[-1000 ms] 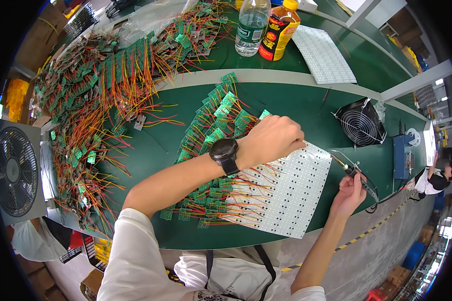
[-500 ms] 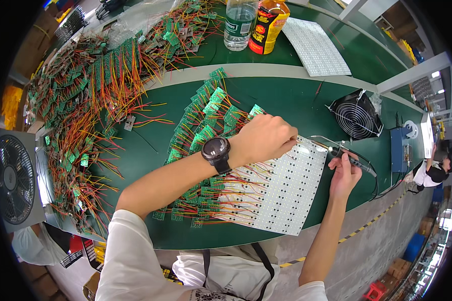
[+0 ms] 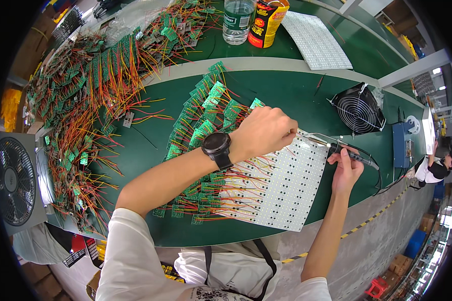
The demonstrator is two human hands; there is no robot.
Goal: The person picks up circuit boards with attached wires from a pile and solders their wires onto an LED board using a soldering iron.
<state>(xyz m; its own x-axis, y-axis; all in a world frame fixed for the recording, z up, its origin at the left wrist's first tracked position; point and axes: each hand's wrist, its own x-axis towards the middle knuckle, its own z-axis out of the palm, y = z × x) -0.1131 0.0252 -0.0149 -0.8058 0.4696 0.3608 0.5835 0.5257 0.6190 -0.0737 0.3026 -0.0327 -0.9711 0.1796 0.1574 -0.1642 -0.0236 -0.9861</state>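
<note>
My right hand [image 3: 345,170] grips the dark handle of a soldering iron [image 3: 356,156], which has a thin curved metal tube beside its shaft. The iron's tip points left, at the upper edge of a white LED panel [image 3: 294,193], close to my left fingertips. My left hand [image 3: 267,131], below a wrist watch [image 3: 217,146], is closed with fingers pinched over the panel's top edge; what they hold is hidden. Rows of small green circuit boards [image 3: 204,131] lie along the panel's left side, their red and yellow wires [image 3: 243,193] reaching over it.
A large heap of wired circuit boards [image 3: 70,100] covers the left of the table. At the right stand a black fan [image 3: 359,111] and a blue box [image 3: 401,145]. A water bottle [image 3: 236,22], a yellow-black bottle [image 3: 267,25] and another panel [image 3: 316,42] are at the back.
The view has shifted slightly. Both hands keep nearly the same places, and the soldering iron stays beside my left fingertips with only a small movement.
</note>
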